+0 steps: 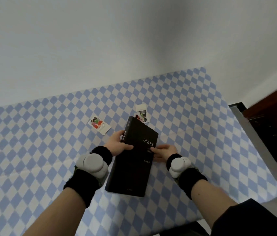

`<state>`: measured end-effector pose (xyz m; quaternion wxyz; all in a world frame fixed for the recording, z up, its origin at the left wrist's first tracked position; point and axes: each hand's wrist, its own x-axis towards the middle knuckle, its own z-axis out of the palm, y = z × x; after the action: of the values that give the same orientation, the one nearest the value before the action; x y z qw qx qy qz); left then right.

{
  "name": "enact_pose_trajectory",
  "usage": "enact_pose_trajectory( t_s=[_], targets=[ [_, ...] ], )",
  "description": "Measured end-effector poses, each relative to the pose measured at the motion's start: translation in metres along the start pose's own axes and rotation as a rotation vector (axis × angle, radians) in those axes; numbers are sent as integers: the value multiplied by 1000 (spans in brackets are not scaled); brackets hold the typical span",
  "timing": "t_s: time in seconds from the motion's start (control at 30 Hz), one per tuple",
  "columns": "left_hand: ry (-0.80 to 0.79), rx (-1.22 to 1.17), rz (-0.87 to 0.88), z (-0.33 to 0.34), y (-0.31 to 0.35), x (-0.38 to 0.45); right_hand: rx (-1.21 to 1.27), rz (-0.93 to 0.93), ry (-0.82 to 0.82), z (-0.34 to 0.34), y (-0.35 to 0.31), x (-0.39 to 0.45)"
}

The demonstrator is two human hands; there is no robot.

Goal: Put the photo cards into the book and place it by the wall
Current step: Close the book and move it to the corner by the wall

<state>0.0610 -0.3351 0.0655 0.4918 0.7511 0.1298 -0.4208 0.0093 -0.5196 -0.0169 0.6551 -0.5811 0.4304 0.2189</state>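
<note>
A thick black book (134, 160) with white lettering is closed and held between my hands over the checked table (40, 142), its near end lowest. My left hand (119, 144) grips the spine side, thumb on the cover. My right hand (163, 150) holds the page-edge side, fingers on the cover. One photo card (99, 125) lies flat to the left of the book's far end. Two more photo cards (142, 114) overlap just beyond the book's far end, partly hidden by it.
A white wall (100, 48) runs along the table's far edge. The blue-and-white checked cloth ends at the right, where a grey metal bar (256, 142) and dark wooden furniture (273, 116) stand.
</note>
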Motion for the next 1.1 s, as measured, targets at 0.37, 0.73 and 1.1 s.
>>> enact_pose_trajectory(
  t_s=[0.37, 0.73, 1.1],
  targets=[
    [112, -305, 107, 98, 125, 79, 183, -139, -79, -137, -114, 67],
    [219, -182, 88, 165, 181, 152, 83, -278, 205, -204, -189, 126],
    [204, -97, 39, 185, 220, 218, -125, -417, 197, -217, -238, 177]
  ],
)
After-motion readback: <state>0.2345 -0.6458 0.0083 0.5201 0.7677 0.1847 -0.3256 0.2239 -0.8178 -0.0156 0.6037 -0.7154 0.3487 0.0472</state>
